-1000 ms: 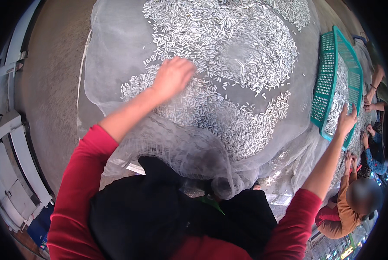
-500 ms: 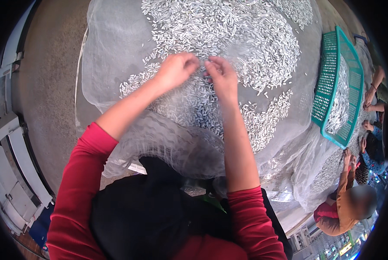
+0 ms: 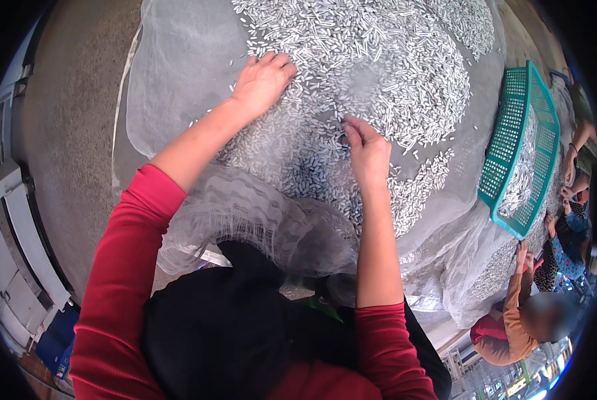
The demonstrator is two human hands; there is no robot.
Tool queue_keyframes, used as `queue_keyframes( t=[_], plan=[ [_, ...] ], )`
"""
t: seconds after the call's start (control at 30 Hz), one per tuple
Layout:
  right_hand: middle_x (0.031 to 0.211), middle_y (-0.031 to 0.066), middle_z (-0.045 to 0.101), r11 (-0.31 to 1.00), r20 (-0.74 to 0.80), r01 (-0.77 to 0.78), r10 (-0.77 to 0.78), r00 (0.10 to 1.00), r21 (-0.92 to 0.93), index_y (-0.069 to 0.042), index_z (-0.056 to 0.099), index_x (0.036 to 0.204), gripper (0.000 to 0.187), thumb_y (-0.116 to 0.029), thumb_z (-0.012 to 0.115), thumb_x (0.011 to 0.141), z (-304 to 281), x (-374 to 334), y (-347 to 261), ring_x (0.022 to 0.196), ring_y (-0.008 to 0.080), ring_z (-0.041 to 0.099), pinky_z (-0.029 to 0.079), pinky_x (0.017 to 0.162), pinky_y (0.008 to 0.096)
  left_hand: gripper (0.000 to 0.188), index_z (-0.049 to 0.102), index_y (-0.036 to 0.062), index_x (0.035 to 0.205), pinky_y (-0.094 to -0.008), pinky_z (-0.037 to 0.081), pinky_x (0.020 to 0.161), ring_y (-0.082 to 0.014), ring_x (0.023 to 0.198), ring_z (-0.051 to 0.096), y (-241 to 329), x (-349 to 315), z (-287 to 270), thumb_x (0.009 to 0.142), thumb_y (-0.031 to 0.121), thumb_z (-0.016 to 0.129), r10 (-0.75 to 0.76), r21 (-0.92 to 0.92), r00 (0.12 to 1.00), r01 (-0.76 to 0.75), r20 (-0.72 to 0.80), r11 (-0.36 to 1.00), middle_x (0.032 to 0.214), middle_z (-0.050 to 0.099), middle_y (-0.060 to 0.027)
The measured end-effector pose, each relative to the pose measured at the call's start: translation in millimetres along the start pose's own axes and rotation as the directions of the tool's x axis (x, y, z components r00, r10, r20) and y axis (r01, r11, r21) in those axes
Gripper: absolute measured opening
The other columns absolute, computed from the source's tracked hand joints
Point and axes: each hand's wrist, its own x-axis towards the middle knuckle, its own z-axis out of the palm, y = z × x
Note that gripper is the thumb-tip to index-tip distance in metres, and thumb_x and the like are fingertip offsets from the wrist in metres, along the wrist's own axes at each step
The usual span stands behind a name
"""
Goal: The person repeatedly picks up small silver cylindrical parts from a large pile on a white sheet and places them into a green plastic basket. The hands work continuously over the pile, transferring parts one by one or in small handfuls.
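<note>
A broad layer of small silvery, elongated pieces (image 3: 405,73) lies spread over a pale mesh sheet (image 3: 178,80). My left hand (image 3: 264,81) rests palm down at the left edge of the pieces, its fingers stretched forward over them. Lower and to the right, my right hand (image 3: 366,148) is closed in a pinch, thumb against forefinger, just above the pieces. Whatever sits between those fingertips is too small to make out. A looser group of the same pieces lies nearer to me, between my forearms.
A green plastic basket (image 3: 535,133) holding longer silvery strips stands tilted-looking at the right. Bunched netting (image 3: 265,207) lies along the near edge. Co-workers' hands (image 3: 568,167) and a person in an orange-brown sleeve (image 3: 512,303) are at the far right. White metal equipment (image 3: 25,247) stands left.
My left hand has moved up and left, away from the right one, and its fingers have straightened. My right hand has shifted down and right, pinching. The view has shifted slightly.
</note>
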Motion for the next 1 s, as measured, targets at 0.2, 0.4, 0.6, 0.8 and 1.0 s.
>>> queue_keyframes(
  t=[0.2,0.4,0.6,0.8,1.0],
  plan=[
    [0.076,0.0067,0.066,0.912,-0.001,0.007,-0.007,1.000,0.410,-0.004,0.064,0.108,0.023,-0.015,0.057,0.089,-10,6,-14,0.067,0.0154,0.063,0.051,0.066,0.0297,0.011,0.060,0.0112,0.090,-0.0404,0.044,0.078,-0.0214,0.094,0.056,3,0,4,0.079,0.012,0.064,0.029,0.061,0.999,-0.030,0.015,0.998,0.094,0.057,-0.0013],
    [0.074,0.0001,0.057,0.532,0.297,-0.312,0.117,0.948,0.787,0.001,0.061,0.106,0.025,-0.017,0.062,0.089,4,22,-24,0.067,0.0090,0.055,0.047,0.063,0.0218,0.010,0.061,0.0082,0.089,-0.0379,0.045,0.076,-0.0226,0.088,0.058,11,10,-14,0.080,0.012,0.065,-0.031,-0.169,0.995,0.048,0.100,0.984,0.090,0.059,-0.0042],
    [0.072,-0.0017,0.053,0.513,0.327,-0.309,0.057,0.943,0.801,0.000,0.059,0.105,0.024,-0.018,0.061,0.090,33,36,-34,0.061,0.0074,0.049,0.040,0.055,0.0202,0.015,0.063,0.0051,0.087,-0.0386,0.047,0.080,-0.0287,0.095,0.058,27,4,-27,0.078,0.018,0.065,-0.155,-0.607,0.940,0.315,0.303,0.730,0.094,0.061,-0.0091],
    [0.084,0.0062,0.054,0.070,0.364,-0.364,0.015,0.931,0.929,-0.003,0.054,0.090,0.012,-0.013,0.056,0.086,14,37,-10,0.073,0.0172,0.053,0.044,0.062,0.0280,0.015,0.062,0.0099,0.094,-0.0455,0.045,0.081,-0.0267,0.102,0.056,24,-14,-27,0.079,0.012,0.060,-0.107,0.017,0.969,0.106,0.224,0.994,0.101,0.058,-0.0070],
    [0.083,0.0054,0.054,0.213,0.437,-0.427,-0.001,0.899,0.879,-0.003,0.055,0.094,0.015,-0.016,0.055,0.087,11,28,-2,0.072,0.0153,0.052,0.043,0.062,0.0267,0.016,0.060,0.0133,0.096,-0.0452,0.042,0.082,-0.0242,0.100,0.056,27,-18,-19,0.080,0.012,0.061,-0.158,0.011,0.969,0.159,0.190,0.987,0.098,0.058,-0.0041]
  ],
)
